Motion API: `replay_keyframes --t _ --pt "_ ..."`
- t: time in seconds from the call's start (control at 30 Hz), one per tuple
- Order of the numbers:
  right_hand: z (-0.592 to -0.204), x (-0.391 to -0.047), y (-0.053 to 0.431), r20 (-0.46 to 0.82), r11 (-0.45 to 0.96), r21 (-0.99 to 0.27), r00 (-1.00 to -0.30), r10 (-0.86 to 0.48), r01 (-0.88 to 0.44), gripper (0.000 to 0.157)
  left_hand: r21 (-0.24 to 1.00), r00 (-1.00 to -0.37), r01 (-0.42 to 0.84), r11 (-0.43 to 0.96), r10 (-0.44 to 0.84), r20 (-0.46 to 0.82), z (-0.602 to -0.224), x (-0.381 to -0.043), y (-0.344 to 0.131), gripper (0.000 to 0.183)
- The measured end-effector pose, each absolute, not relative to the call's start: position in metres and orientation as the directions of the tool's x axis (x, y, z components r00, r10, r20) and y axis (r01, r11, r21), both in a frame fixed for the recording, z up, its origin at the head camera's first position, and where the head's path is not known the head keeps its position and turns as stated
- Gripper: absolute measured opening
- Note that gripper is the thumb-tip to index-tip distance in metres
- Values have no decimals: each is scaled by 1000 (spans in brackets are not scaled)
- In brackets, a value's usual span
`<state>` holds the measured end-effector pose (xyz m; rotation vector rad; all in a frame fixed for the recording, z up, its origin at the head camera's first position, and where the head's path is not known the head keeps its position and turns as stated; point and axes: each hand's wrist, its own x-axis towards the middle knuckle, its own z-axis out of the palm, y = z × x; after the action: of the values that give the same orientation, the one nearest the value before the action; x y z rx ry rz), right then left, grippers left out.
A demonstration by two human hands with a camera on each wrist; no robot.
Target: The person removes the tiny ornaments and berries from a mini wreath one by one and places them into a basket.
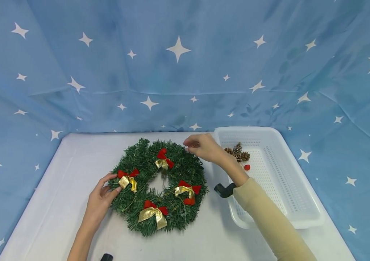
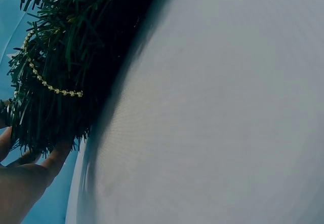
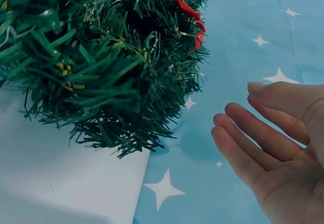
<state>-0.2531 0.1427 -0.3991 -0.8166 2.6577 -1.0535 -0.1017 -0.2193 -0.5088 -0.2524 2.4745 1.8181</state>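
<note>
White plastic makes up the basket (image 1: 282,177) at the right of the bench (image 1: 74,163), a long container with pierced walls and base. Inside it, toward the far left, lies a cluster of brown pine cones (image 1: 238,148), with a small red ball (image 1: 247,167) just on the near side of them; the right forearm and its beige sleeve (image 1: 266,214) cross above the basket's left wall and hide part of it. Left of the basket, apart from it, the green wreath (image 1: 191,166) lies on the white-covered bench, carrying four red-and-gold bows: far (image 1: 163,160), left (image 1: 128,180), right (image 1: 186,191) and near (image 1: 153,214). A gold bead string (image 2: 50,86) runs through its needles. The left hand (image 1: 99,201) grips the wreath's left edge between thumb and fingers. The right hand (image 1: 206,148) hovers just beside the far right edge, its fingers loosely bent, parted from the thumb and holding nothing.
</note>
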Motion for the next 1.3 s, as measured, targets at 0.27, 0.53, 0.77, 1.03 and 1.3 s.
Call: replay_keyframes --t 0.27,0.53,0.77,1.03,1.3 --pt "-403 -255 134 4 623 -667 -838 -546 -409 26 942 -984 -170 288 -98 -148 -510 -100 -220 57" --pt "-406 -258 123 -1 617 -659 -821 -571 -429 27 943 -985 -161 290 -108 -135 -509 -99 -219 57" --pt "-411 -260 113 -6 602 -667 -805 -594 -439 30 943 -984 -167 288 -107 -142 -510 -99 -219 58" --pt "-414 -265 100 7 591 -658 -788 -616 -468 28 945 -983 -172 277 -109 -147 -510 -100 -219 57" --pt "-414 -268 86 17 576 -642 -761 -649 -506 28 944 -984 -173 281 -100 -151 -509 -101 -218 57"
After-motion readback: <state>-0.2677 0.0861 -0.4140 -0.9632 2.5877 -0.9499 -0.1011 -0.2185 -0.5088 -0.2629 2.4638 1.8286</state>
